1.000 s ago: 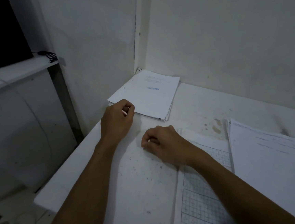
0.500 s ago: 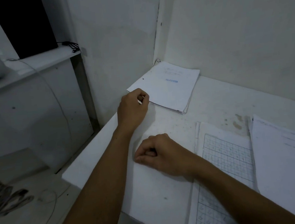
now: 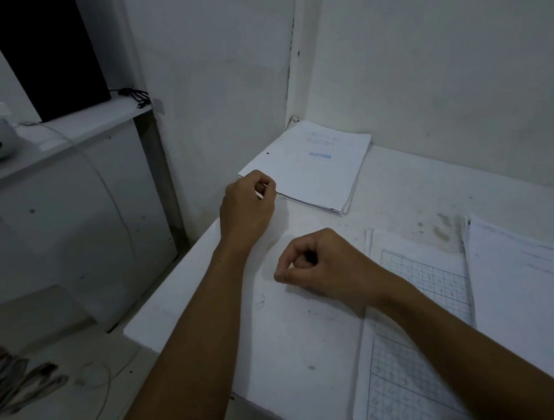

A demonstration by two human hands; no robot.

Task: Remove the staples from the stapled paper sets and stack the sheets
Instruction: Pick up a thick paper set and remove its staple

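While my left hand [image 3: 247, 209] is curling at the near left corner of the stack of sheets [image 3: 312, 170], I am holding something small and pale in its fingers, though it is too small for me to tell what it is. My right hand [image 3: 320, 266] is resting on the surface [image 3: 401, 195], its thumb and forefinger pressing together on something tiny that I cannot make out; I am judging it to be a pulled staple, but that is a guess.

The stack is lying ahead of me in the far corner where the two walls meet, its long axis running away from me and to the right. My left hand is touching its near corner, so that hand is the nearer one; my right is sitting well short of it, closer to my body.

I am counting three lots of paper: the stack in the corner, a gridded paper set [image 3: 417, 298] lying under my right forearm, and a lined paper set [image 3: 527, 288] just beside it to the right. A small bent wire [image 3: 260, 302], likely a loose staple, is lying on the surface just below my right hand.

I am judging that the next sheets are going forward and left, onto that corner stack.
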